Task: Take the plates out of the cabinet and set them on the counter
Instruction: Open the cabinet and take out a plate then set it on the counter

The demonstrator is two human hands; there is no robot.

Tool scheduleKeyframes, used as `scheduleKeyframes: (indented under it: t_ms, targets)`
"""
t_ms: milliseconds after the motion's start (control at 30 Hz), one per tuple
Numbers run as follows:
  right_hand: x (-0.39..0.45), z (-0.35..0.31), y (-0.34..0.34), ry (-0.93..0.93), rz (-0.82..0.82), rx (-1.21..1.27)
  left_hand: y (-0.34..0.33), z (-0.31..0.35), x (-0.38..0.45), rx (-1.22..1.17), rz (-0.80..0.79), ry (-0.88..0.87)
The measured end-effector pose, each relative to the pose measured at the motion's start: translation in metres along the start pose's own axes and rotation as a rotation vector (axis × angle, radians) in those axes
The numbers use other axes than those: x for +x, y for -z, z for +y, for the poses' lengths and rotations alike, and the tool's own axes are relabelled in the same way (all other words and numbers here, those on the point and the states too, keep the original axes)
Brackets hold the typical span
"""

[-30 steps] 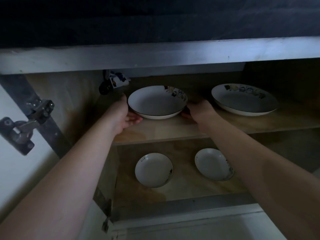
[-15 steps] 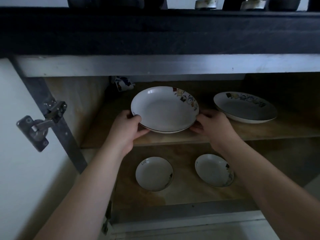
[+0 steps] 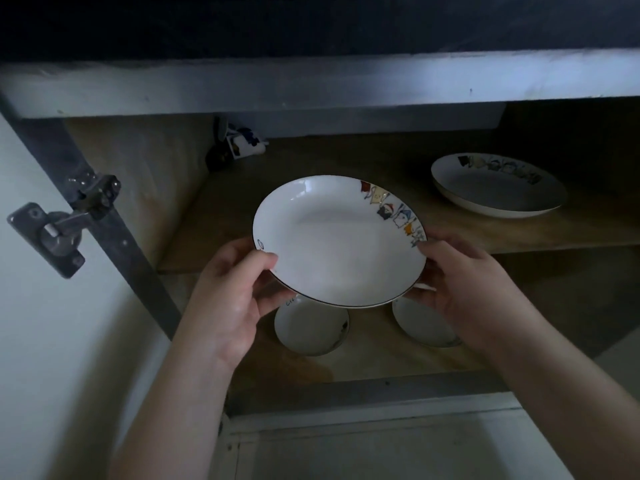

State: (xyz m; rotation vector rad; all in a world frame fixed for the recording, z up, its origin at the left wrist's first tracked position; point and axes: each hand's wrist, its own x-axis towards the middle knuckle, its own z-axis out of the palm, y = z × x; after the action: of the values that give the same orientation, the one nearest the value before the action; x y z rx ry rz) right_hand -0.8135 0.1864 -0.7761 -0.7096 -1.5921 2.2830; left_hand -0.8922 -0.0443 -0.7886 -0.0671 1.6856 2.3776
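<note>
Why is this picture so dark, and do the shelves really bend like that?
Head view: the cabinet interior is dim, the far right corner nearly black; the held plate catches the most light, with small glints near its far rim; the wide-angle lens bows the top frame; edges look slightly soft.

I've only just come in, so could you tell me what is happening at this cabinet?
A person is taking plates out of an open cabinet. Both hands grip one white plate with a cartoon rim, the left hand at its left edge and the right hand at its right, holding it in front of the upper shelf. Another large plate sits on that shelf, and two small plates lie on the shelf below. No counter is visible.
</note>
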Motion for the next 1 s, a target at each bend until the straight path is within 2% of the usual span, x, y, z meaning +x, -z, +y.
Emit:
scheduleKeyframes:
  t_ms: [200,333,500,667,1000]
  targets:
    - [0.006,0.007,0.017,0.02,-0.067,-0.096,-0.002,-0.015,0.001,-0.002,-0.022,0.062]
    - [0.006,0.002,0.02,-0.01,0.002,-0.218,-0.002,-0.02,0.0,0.036,-0.027,0.125]
    - [-0.014,-0.015,0.017,-0.119,0.044,-0.244,-0.009,-0.004,-0.026,0.082,-0.1,0.157]
    - [-0.051,-0.041,0.023,-0.268,0.073,-0.265,-0.02,0.023,-0.067,0.009,-0.147,0.364]
    - [-0.149,-0.11,0.027,-0.427,0.014,-0.358,-0.025,0.086,-0.164,0.096,-0.048,0.648]
